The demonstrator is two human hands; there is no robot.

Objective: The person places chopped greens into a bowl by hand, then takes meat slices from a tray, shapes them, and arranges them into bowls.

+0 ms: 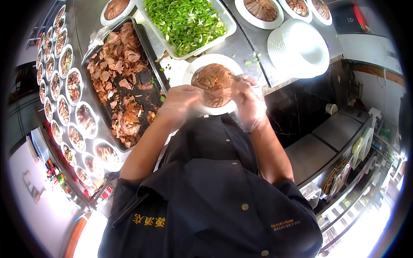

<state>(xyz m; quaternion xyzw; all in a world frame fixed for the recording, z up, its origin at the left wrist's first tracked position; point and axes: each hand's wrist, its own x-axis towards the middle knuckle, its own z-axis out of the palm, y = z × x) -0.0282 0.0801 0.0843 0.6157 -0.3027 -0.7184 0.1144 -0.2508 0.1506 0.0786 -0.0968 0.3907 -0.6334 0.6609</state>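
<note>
A white bowl point(189, 77) holds sliced brown meat point(213, 75) fanned over its top. My left hand point(183, 101), in a clear plastic glove and slightly blurred, is closed at the bowl's left side. Across from it, my right hand point(249, 101), gloved too, pinches at the right side of the meat. A meat slice point(217, 93) spans between the fingers of both hands, low over the bowl's near half. The fingertips partly merge with the meat, so their exact hold is hard to see.
Left of the bowl lies a dark tray point(144, 101) of meat pieces. Behind stands a white tub point(230, 28) of chopped greens. Stacked white bowls point(297, 47) are at right, near filled bowls point(260, 10). Several filled bowls point(74, 86) line the far left.
</note>
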